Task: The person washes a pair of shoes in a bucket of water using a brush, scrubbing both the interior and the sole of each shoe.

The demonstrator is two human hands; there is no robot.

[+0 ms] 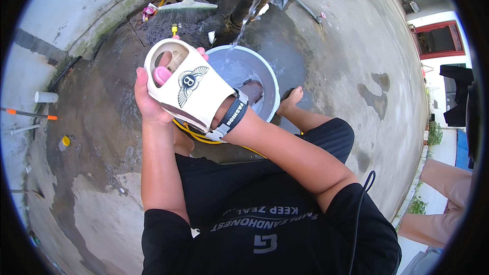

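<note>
A white slip-on sandal with a winged emblem and a grey heel strap is held up before me, toe end away. My left hand cups it from the left and below, thumb along the side and fingertips showing past the far edge. My right hand reaches inside through the heel end, mostly hidden by the upper. A rounded pink object shows in the toe opening; I cannot tell whether my right hand grips it. Behind the sandal, a grey basin holds water and a dark brown oval item.
Water pours into the basin beside a black pipe. A yellow hose lies under my forearms. A mop and a broom stand at the back left. Another person's legs are at right.
</note>
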